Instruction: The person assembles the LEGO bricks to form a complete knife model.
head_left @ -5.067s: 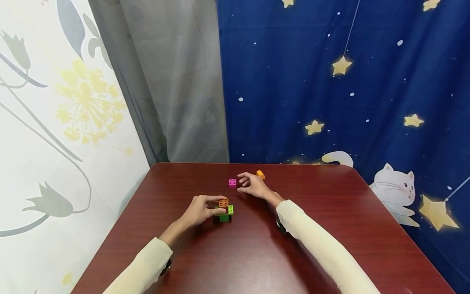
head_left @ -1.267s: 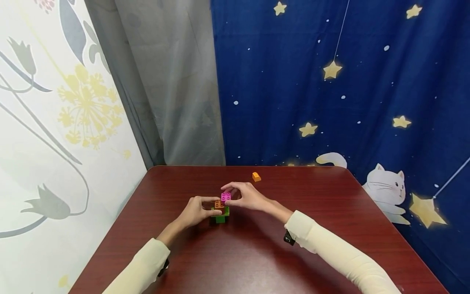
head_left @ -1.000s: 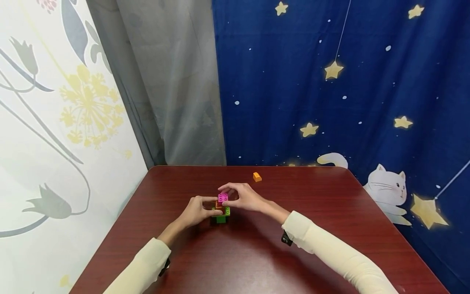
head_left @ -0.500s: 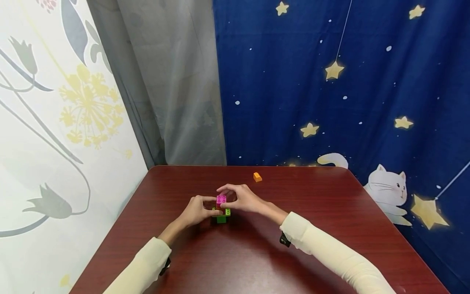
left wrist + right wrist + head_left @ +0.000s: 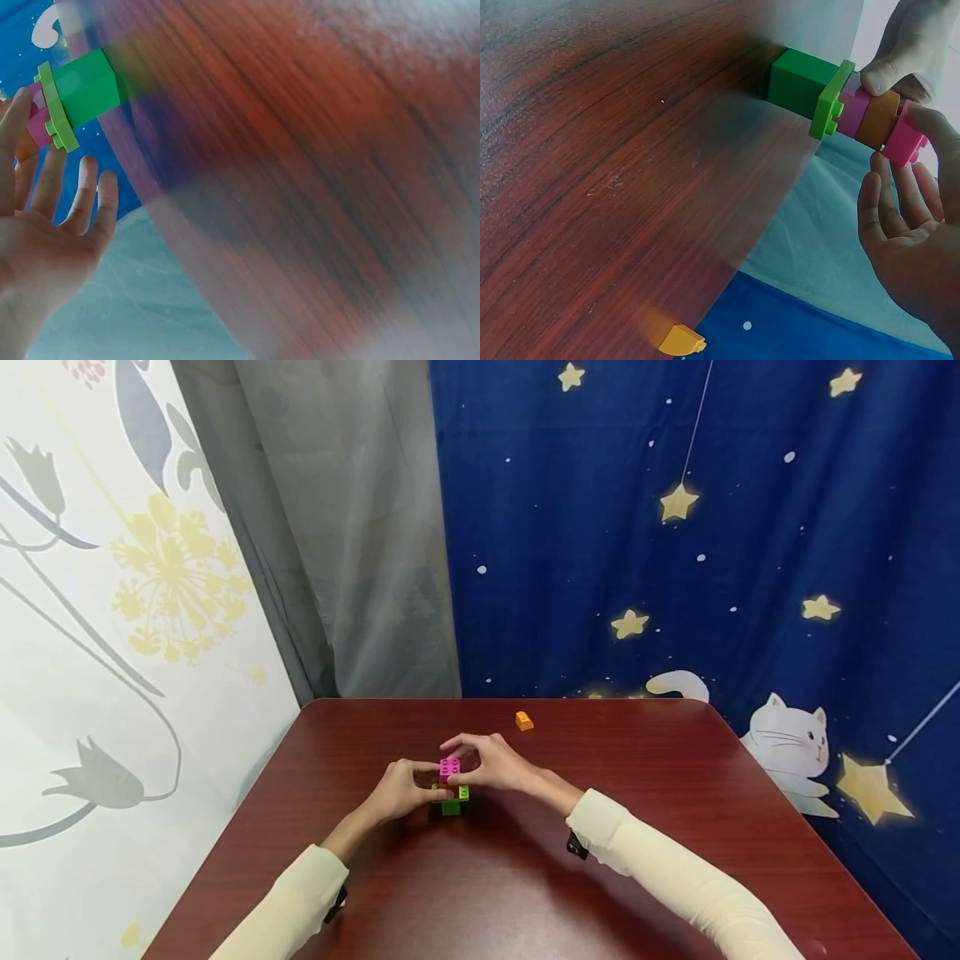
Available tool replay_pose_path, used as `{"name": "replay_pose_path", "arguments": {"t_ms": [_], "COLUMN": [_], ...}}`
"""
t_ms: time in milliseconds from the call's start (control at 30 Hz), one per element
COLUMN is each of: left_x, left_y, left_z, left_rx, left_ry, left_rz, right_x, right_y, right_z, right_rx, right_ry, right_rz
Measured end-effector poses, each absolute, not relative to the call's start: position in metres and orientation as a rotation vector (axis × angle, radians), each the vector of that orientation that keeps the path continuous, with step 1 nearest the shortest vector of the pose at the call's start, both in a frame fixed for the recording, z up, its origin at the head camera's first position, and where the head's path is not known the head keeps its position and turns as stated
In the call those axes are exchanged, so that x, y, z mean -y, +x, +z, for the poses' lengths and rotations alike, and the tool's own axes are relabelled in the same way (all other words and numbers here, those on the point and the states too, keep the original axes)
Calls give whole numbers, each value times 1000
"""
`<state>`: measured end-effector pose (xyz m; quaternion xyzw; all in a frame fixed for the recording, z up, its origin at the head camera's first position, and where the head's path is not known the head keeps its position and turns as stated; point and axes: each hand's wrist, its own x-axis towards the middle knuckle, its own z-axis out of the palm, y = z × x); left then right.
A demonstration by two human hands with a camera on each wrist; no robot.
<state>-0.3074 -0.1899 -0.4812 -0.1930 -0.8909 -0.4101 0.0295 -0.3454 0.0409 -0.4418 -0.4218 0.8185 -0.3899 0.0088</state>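
Observation:
A small tower of toy building bricks stands on the table. From the bottom, the right wrist view shows a dark green brick (image 5: pixel 801 81), a lime plate (image 5: pixel 830 105), a pink brick (image 5: pixel 850 103), an orange-brown brick (image 5: pixel 877 120) and a magenta brick (image 5: pixel 904 139) on top. My left hand (image 5: pixel 400 791) pinches the tower between thumb and fingers, around the pink and orange-brown bricks. With thumb and fingers, my right hand (image 5: pixel 498 763) holds the magenta brick. Whether that brick is fully pressed down I cannot tell.
A loose yellow-orange brick (image 5: pixel 523 721) with a sloped side lies near the far edge of the dark red table (image 5: pixel 600 760). Behind the table hang a grey curtain (image 5: pixel 360 527) and a blue star-patterned curtain (image 5: pixel 570 527).
My right hand has taken the magenta brick from the far part of the table and brought it left and down onto the orange-brown brick. My left hand has kept its hold.

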Motion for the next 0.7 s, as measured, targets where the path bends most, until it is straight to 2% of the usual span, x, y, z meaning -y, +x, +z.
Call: {"name": "replay_pose_path", "arguments": {"t_ms": [700], "left_x": [191], "left_y": [-308], "left_z": [-480], "left_rx": [2747], "left_ry": [-623], "left_rz": [-1214], "right_x": [-36], "right_y": [-348], "right_z": [-441], "right_rx": [-2611], "right_ry": [-1392], "right_rz": [-1077]}}
